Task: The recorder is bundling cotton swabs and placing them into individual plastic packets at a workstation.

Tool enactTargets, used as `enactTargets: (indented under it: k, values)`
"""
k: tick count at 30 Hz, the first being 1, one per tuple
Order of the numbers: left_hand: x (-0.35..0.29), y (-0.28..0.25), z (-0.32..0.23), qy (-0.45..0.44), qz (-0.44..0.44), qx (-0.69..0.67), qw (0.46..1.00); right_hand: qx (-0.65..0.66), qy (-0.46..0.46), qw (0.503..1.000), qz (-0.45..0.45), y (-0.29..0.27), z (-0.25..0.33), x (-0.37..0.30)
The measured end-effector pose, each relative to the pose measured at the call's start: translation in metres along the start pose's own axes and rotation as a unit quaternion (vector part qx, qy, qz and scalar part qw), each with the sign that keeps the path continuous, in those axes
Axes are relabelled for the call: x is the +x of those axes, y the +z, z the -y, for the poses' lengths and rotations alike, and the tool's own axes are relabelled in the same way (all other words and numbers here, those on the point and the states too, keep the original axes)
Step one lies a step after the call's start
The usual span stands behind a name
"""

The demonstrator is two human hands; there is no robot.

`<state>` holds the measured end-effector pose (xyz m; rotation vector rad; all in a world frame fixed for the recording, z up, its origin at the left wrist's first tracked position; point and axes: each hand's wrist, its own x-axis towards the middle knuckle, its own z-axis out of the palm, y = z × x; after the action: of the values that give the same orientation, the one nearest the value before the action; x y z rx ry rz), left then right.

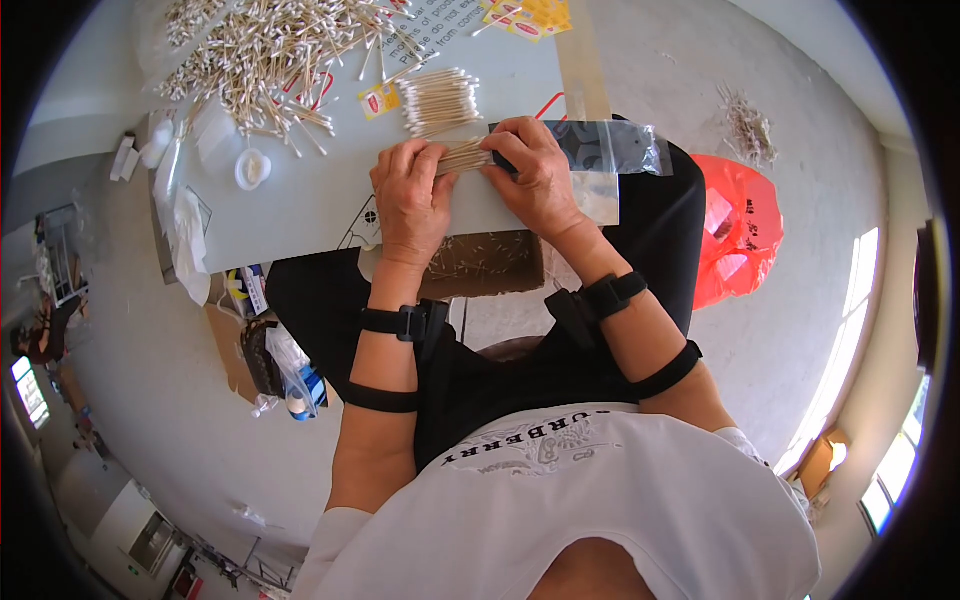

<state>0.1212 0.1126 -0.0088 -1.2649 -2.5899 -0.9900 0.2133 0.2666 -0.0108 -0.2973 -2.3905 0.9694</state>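
My left hand (408,200) is closed around one end of a small bundle of cotton swabs (463,156) over the near edge of the table. The bundle lies level, its other end reaching the fingers of my right hand (535,180). That hand is closed on the mouth of a clear and dark plastic bag (600,147), which stretches off to the right. Whether the swab tips are inside the bag is hidden by my fingers. Just beyond my hands, a neat stack of cotton swabs (440,102) rests beside a yellow card (379,100).
A big loose heap of cotton swabs (260,65) covers the table's far left, with more yellow cards (530,15) at the far right. A round white container (252,169) stands at left. Below the table edge is a cardboard box (490,265); a red bag (735,230) lies on the floor.
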Motion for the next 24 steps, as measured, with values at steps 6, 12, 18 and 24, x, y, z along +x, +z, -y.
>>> enactTargets:
  k: [6,12,18,24]
  values:
    - [-0.0039,-0.0018,-0.0024,-0.002,-0.032,-0.051,0.998,0.007,0.002,1.0,0.02,-0.0006,0.0021,-0.007]
    - [-0.0081,0.0017,0.0019,0.003,-0.056,-0.053,0.997,-0.007,-0.001,1.0,0.013,0.0007,0.0041,-0.0067]
    - [-0.0087,0.0034,0.0022,-0.002,-0.067,-0.057,0.996,-0.024,-0.009,0.999,0.033,-0.0002,0.005,-0.0064]
    - [-0.0092,0.0024,0.0002,-0.024,-0.071,-0.077,0.994,-0.006,-0.012,1.0,0.028,0.0,0.0041,-0.0055]
